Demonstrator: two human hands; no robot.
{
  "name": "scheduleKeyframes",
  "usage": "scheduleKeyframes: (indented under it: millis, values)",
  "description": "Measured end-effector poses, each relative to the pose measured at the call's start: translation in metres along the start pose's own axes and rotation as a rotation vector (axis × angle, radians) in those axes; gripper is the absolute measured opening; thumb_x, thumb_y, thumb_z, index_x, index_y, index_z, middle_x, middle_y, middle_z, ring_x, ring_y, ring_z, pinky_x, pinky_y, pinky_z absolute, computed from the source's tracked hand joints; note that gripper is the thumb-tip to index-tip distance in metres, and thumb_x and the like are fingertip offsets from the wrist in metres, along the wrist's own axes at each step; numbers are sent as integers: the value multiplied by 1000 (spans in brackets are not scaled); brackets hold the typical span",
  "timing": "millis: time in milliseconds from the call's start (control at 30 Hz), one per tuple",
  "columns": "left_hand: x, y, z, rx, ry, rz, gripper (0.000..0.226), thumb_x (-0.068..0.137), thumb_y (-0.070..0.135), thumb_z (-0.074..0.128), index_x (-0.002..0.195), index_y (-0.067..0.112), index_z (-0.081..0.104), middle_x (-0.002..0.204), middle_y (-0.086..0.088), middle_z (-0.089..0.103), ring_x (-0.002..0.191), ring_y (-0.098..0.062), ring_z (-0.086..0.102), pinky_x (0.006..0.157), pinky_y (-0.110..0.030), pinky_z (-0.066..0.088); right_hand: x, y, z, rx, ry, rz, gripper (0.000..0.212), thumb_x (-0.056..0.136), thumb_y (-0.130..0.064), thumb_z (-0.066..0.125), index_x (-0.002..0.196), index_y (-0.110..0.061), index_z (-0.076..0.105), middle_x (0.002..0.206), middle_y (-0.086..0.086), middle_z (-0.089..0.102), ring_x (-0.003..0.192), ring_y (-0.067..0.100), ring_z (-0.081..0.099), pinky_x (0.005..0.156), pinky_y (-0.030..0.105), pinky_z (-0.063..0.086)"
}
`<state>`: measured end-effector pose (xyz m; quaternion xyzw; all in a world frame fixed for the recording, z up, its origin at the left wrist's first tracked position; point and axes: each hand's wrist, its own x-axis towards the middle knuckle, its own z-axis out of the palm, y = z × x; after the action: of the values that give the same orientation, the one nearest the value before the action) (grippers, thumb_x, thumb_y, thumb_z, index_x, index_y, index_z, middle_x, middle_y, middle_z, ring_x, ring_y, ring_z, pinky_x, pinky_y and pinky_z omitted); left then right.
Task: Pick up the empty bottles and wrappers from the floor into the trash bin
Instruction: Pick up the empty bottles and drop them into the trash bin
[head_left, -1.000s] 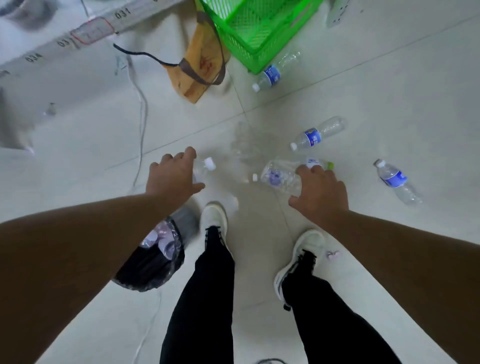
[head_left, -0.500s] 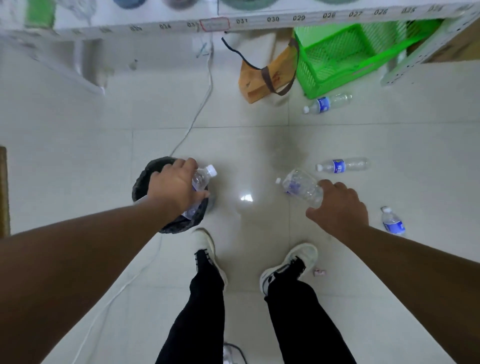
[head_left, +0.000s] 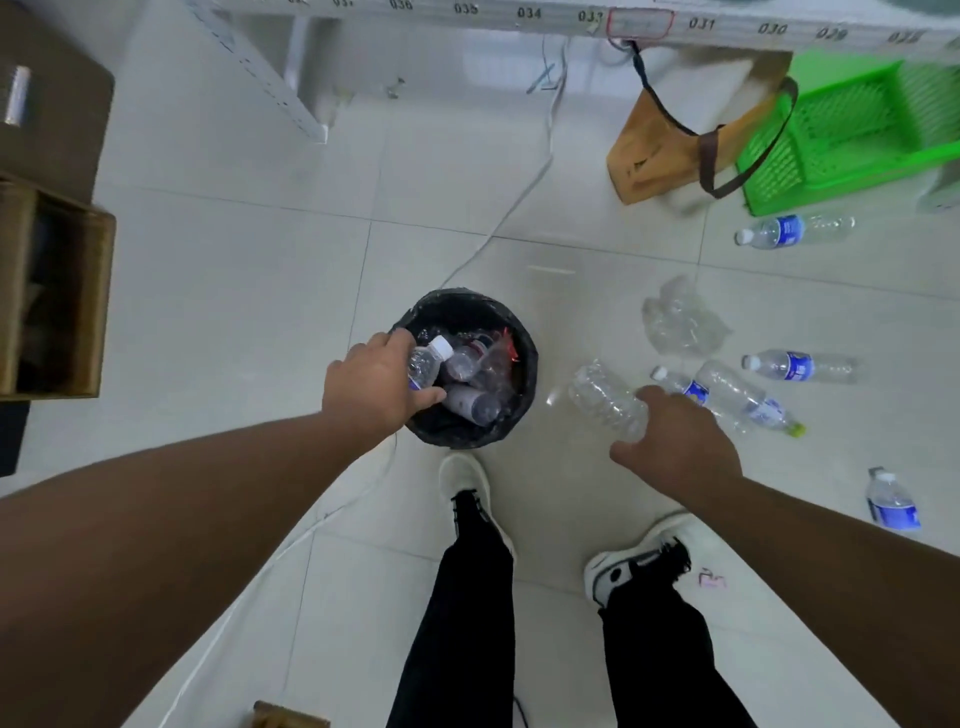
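My left hand (head_left: 371, 387) grips a small white-capped bottle (head_left: 427, 359) right over the open trash bin (head_left: 525, 344), which has a black liner and several bottles inside. My right hand (head_left: 675, 441) holds a clear crushed bottle (head_left: 605, 397) in the air just right of the bin. Several empty bottles lie on the floor to the right: two side by side (head_left: 737, 397), a blue-labelled one (head_left: 800, 365), another near the crate (head_left: 792, 230) and one at the far right (head_left: 891, 500). A clear crumpled wrapper (head_left: 680, 322) lies beyond them. A small pink wrapper (head_left: 710, 578) rests by my right shoe.
A green plastic crate (head_left: 857, 130) and a tan bag (head_left: 660, 150) stand under a white numbered shelf (head_left: 530, 13) at the back right. A wooden box (head_left: 57, 291) sits at the left. A white cable (head_left: 498, 223) runs across the floor past the bin.
The view swung left so the bin's inside now shows. My left hand with its bottle sits further over the bin opening; my right hand carried its bottle closer to the bin.
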<state>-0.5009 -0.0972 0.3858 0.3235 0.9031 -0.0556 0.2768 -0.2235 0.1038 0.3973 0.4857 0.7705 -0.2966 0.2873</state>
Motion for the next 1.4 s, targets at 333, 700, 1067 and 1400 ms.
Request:
scheduleKeyframes:
  millis: [333,700,1067,1400]
  values:
    - [19,-27,27,-121,20,-34,78,86,66,70,144,22,43,140,-6,53,125,-31,50,88,-46,49,13,-75,33,-21,-61,-10,79,70,-53,74,141,-28,52,114,3,60,110,31,62,86,44,57]
    - [-19,-113,51,-231,30,-88,69,96,68,55,149,23,45,145,-5,54,129,-30,51,97,-50,53,36,-147,58,-20,-94,-53,58,75,-58,73,117,-24,52,86,-2,68,74,17,67,74,41,60]
    - [-39,-102,61,-195,-1,-52,72,93,64,61,149,23,45,146,-3,52,128,-29,52,97,-50,52,29,-138,71,-112,-78,-122,92,73,-80,67,147,-30,45,129,6,57,124,34,56,92,48,53]
    - [-28,-18,44,-157,11,67,71,91,62,66,149,26,45,145,-1,53,126,-28,52,96,-48,52,11,-28,38,9,-72,36,106,74,-88,63,158,-29,39,149,8,52,137,34,51,104,51,50]
